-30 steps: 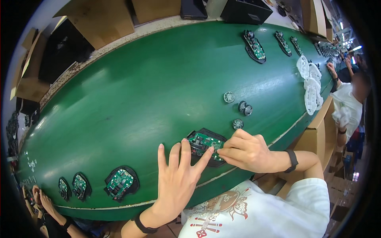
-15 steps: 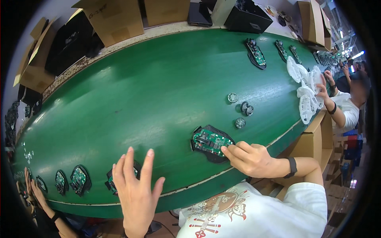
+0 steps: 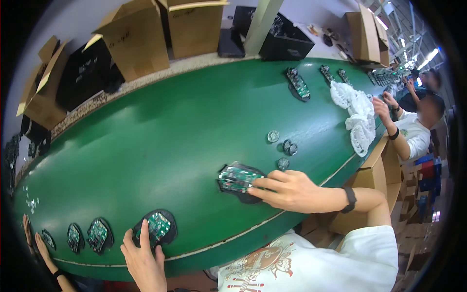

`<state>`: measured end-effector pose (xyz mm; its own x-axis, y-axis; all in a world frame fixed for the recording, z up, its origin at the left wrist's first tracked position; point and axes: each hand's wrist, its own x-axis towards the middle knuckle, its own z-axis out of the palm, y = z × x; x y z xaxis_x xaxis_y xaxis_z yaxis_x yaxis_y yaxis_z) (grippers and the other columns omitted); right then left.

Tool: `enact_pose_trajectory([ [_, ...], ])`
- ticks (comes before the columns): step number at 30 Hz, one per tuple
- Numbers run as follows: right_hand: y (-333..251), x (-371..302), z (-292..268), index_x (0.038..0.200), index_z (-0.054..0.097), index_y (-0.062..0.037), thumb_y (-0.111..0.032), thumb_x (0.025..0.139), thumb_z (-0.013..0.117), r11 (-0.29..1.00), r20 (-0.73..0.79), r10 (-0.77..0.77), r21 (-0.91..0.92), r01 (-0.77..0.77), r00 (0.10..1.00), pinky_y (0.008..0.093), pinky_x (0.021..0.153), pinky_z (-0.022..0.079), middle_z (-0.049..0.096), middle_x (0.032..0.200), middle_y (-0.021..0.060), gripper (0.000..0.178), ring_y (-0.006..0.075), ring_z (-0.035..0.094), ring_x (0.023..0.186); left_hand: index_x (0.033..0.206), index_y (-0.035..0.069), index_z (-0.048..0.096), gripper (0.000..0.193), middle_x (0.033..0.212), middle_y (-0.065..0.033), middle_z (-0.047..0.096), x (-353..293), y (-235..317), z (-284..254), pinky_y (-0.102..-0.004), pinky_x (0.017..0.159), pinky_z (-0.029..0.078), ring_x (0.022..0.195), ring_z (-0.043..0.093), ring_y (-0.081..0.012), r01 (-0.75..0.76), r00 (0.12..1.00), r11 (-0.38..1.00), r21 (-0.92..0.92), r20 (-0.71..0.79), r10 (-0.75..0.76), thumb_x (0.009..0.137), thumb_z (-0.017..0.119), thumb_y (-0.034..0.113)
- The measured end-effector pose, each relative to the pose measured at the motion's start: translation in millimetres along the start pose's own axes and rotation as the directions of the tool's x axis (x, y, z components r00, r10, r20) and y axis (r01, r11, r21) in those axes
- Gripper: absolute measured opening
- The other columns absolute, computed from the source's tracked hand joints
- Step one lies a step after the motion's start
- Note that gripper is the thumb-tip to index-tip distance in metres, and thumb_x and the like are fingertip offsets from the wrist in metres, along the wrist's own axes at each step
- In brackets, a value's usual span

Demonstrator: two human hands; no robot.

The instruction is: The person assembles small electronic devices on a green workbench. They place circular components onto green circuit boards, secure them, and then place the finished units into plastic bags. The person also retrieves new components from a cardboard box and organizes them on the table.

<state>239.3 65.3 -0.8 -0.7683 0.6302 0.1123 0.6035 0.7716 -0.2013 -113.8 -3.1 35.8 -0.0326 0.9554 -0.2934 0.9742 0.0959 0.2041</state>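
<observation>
Under my right hand (image 3: 287,191) lies a black computer-mouse base with a green circuit board (image 3: 234,177), slightly blurred. The fingers grip its right end, and the thumb is hidden. My left hand (image 3: 145,258) is on another mouse base with a green board (image 3: 163,226), near the belt's front edge. Its index finger lies across the board, with the thumb and other fingers around the lower sides. Several small round wheels (image 3: 273,136) sit beyond my right hand. More mouse bases (image 3: 99,235) lie to the left of my left hand.
The green belt (image 3: 194,131) carries another mouse base (image 3: 298,85) at far right, near a pile of white plastic parts (image 3: 357,117) by a co-worker's hands (image 3: 384,108). Another person's hands (image 3: 43,248) are at far left. Cardboard boxes (image 3: 131,41) and a black bin (image 3: 287,44) line the back.
My left hand has come down from hovering open onto the left mouse base. The right mouse base stays under my right hand, whose fingers now reach further over it. The whole view has shifted.
</observation>
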Motion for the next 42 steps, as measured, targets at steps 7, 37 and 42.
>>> enact_pose_trajectory([
  [7, 63, 74, 6, 0.114, 0.065, -0.0091, -0.023, 0.072, 0.076, 0.960, 0.015, 0.203, -0.201, -0.195, 0.979, 0.0324, 0.065, 0.053, 0.061, 0.106, 0.0032, 0.046, 0.0201, 0.056, 0.095, 0.140, 0.016, 0.051, 0.058, 0.133, -0.0236, 0.050, 32, 18, -7, -0.0458, 0.092, 0.049, 0.110, 0.054, -0.0409, -0.202, 0.979, 0.971, 0.126, 0.017, 0.202, 0.085, 0.064, 0.004],
  [37, 40, 56, 15, 0.126, 0.056, -0.0093, -0.016, 0.091, 0.066, 0.844, 0.124, 0.381, 0.358, -0.399, 0.916, 0.0426, 0.074, 0.053, 0.050, 0.113, 0.0135, 0.037, 0.0321, 0.060, 0.093, 0.133, 0.027, 0.058, 0.066, 0.148, -0.0281, 0.033, 68, 64, 19, -0.0474, 0.103, 0.041, 0.128, 0.042, -0.0437, -0.610, 0.788, 0.789, -0.069, 0.052, 0.614, 0.072, 0.081, 0.019],
  [42, 30, 76, 17, 0.117, 0.063, -0.0126, -0.020, 0.082, 0.073, 0.932, 0.012, 0.252, 0.264, -0.246, 0.968, 0.0370, 0.069, 0.054, 0.057, 0.103, 0.0057, 0.037, 0.0252, 0.059, 0.094, 0.135, 0.027, 0.056, 0.066, 0.148, -0.0277, 0.033, 64, 55, 21, -0.0502, 0.103, 0.040, 0.129, 0.042, -0.0431, -0.634, 0.769, 0.770, -0.080, 0.050, 0.638, 0.074, 0.080, 0.017],
])
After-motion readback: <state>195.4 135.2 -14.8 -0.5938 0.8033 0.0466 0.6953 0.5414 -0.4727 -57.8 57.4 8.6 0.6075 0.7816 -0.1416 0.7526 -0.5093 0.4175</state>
